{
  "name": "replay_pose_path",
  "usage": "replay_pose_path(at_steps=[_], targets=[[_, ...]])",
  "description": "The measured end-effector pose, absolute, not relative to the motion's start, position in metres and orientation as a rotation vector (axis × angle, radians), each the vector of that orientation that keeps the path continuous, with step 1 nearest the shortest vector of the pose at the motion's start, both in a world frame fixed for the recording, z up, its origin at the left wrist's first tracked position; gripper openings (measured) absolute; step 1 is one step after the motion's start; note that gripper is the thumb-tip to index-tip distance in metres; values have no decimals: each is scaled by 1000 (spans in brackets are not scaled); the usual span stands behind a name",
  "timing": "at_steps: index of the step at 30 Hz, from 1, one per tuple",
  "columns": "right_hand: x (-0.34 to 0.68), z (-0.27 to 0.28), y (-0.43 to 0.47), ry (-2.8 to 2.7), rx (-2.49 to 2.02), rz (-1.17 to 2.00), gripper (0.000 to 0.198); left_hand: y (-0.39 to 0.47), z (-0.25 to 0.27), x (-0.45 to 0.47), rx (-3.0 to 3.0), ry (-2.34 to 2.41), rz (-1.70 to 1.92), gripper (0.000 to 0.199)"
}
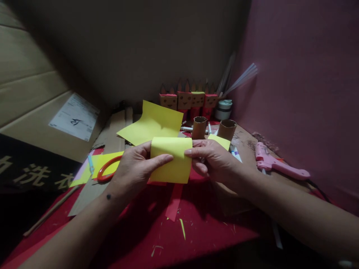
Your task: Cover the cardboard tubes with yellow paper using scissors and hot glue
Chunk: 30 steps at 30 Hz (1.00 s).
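Note:
Between my hands is a yellow piece of paper, its top edge curving over away from me. My left hand is closed on its left side, the thumb lying across the front. At the right edge my right hand pinches the same paper between thumb and fingers; some fingertips are behind it. A larger yellow sheet lies beyond, bent upward at a corner. Close to my left hand are the orange-red handles of scissors, the blades hidden. A red paper strip lies below the held paper.
Two cardboard tubes stand behind my right hand. A pink glue gun lies at the right by the wall. Several cardboard figures with drawn faces and a pale green jar line the back. A big carton rises at left.

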State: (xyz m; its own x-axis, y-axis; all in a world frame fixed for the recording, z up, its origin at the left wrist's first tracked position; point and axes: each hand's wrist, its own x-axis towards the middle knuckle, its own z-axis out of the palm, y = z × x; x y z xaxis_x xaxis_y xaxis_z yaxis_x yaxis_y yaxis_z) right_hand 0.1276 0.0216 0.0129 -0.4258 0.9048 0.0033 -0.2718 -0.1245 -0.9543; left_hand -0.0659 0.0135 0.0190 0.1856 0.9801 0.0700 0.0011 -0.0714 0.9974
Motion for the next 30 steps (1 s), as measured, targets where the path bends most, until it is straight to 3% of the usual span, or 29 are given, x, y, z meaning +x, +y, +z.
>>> replay_pose_path(at_steps=[11,17,23,30], targets=[[126,10,17,-1561,-860,1365,21,17,22,-64,1153,993,1170,35],[127,12,22,-1326,-837,1547,5,16,20,-62,1278,1031,1112,42],[130,15,29,-1142,-833,1686,16,15,19,-64,1668,1235,1190,22],[129,17,23,-1174,-813,1696,14,14,26,-64,1490,1198,1160,21]])
